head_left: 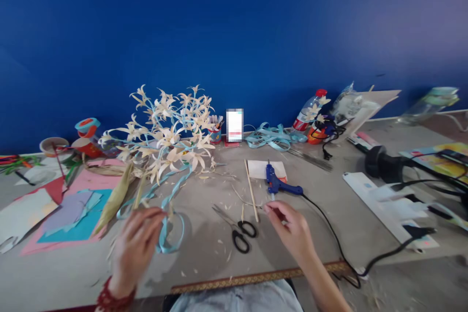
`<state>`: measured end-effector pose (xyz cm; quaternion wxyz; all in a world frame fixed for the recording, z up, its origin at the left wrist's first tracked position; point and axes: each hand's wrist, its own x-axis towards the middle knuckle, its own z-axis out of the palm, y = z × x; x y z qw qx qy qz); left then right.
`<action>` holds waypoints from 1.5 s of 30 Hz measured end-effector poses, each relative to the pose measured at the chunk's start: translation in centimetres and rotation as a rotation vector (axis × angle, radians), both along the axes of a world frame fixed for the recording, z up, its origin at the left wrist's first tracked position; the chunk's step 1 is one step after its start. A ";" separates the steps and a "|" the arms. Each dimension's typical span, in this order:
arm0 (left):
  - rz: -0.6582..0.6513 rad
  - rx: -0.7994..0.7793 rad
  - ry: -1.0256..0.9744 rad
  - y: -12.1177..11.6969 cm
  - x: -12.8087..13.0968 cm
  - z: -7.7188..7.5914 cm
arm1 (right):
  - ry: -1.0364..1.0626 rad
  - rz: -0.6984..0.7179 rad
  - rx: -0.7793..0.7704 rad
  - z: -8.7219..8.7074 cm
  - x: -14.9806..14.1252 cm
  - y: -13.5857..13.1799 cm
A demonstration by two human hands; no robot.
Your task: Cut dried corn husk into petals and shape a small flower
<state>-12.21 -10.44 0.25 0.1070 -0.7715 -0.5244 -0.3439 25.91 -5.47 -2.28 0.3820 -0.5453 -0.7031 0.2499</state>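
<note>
My left hand point(137, 241) hovers at the left front of the table, fingers bent together and smeared by motion. A light-blue ribbon point(180, 240) curls beside its fingertips; whether they grip it is unclear. My right hand point(292, 229) is closed in a pinch, its fingertips by the end of a thin, curved pale strand point(242, 200); what it holds is too small to name. Between my hands lie black-handled scissors point(239, 234) and a thin wooden stick point(251, 190). A blue glue gun point(280, 184) rests on a white card. Pale artificial flowers point(171, 131) with blue-wrapped stems stand behind my left hand.
Coloured paper point(78, 214) and a dried husk point(116, 200) lie at left. More blue ribbon point(272, 135), thin wires point(310, 160) and a plastic bottle point(306, 111) are at the back. A white power strip point(380, 209) with black cords occupies the right.
</note>
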 end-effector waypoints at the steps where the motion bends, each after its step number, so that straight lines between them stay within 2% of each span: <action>1: -0.102 -0.025 -0.011 -0.2 1.9 -0.2 | -0.015 0.030 -0.018 -0.1 -0.5 0.0; 3: -0.230 -0.083 -0.026 -0.2 5.3 -0.9 | -0.103 0.085 -0.014 -0.2 -1.8 0.1; 5: -0.265 -0.112 -0.088 0.0 7.7 -1.4 | -0.261 0.106 0.052 -0.3 -3.0 0.6; 7: -0.277 -0.094 -0.143 0.3 8.9 -1.8 | -0.422 0.099 0.086 -0.4 -3.7 1.2; 11: -0.313 0.020 -0.225 0.0 9.3 -1.7 | -0.605 0.059 0.068 -0.8 -3.8 2.5; 16: -0.277 0.065 -0.269 -0.8 9.2 -1.6 | -0.584 0.062 0.096 -0.8 -3.4 2.8; 20: -0.257 0.051 -0.293 -0.7 9.1 -1.5 | -0.326 0.055 0.132 0.0 -3.2 2.1; 22: -0.245 0.061 -0.302 -0.5 8.8 -1.4 | -0.097 0.054 0.064 0.4 -3.2 1.6; 25: -0.151 0.086 -0.292 -0.5 7.4 -1.5 | 0.379 0.066 -0.213 0.9 -3.4 1.0; 28: 0.067 0.142 -0.288 -0.9 4.7 -1.9 | 0.838 0.107 -0.513 1.2 -4.0 0.6; 30: 0.238 0.197 -0.237 -1.4 2.4 -2.0 | 1.035 0.131 -0.634 1.3 -4.2 0.5; 31: 0.335 0.206 -0.201 -1.7 1.3 -1.9 | 1.097 0.139 -0.672 1.3 -4.3 0.4; 33: 0.501 0.120 -0.139 -2.0 -0.3 -1.4 | 1.148 0.148 -0.711 1.4 -4.5 0.5; 35: 0.603 -0.012 -0.177 -2.1 -0.5 -0.8 | 1.118 0.157 -0.715 1.5 -4.8 0.5; 36: 0.611 -0.054 -0.225 -2.1 -0.1 -0.6 | 1.092 0.159 -0.712 1.6 -4.9 0.5; 38: 0.514 -0.085 -0.353 -1.8 2.1 -0.3 | 1.055 0.163 -0.718 1.8 -5.4 0.4; 39: 0.392 -0.126 -0.435 -1.6 3.7 -0.2 | 1.049 0.163 -0.727 1.9 -5.8 0.3; 41: 0.090 -0.345 -0.591 -1.1 7.3 -0.3 | 1.059 0.152 -0.739 2.1 -6.4 0.0; 43: -0.147 -0.608 -0.717 -0.4 10.9 -0.5 | 1.067 0.143 -0.727 2.4 -7.0 -0.3; 45: -0.232 -0.800 -0.866 0.1 13.6 -0.7 | 1.066 0.143 -0.702 2.6 -7.2 -0.5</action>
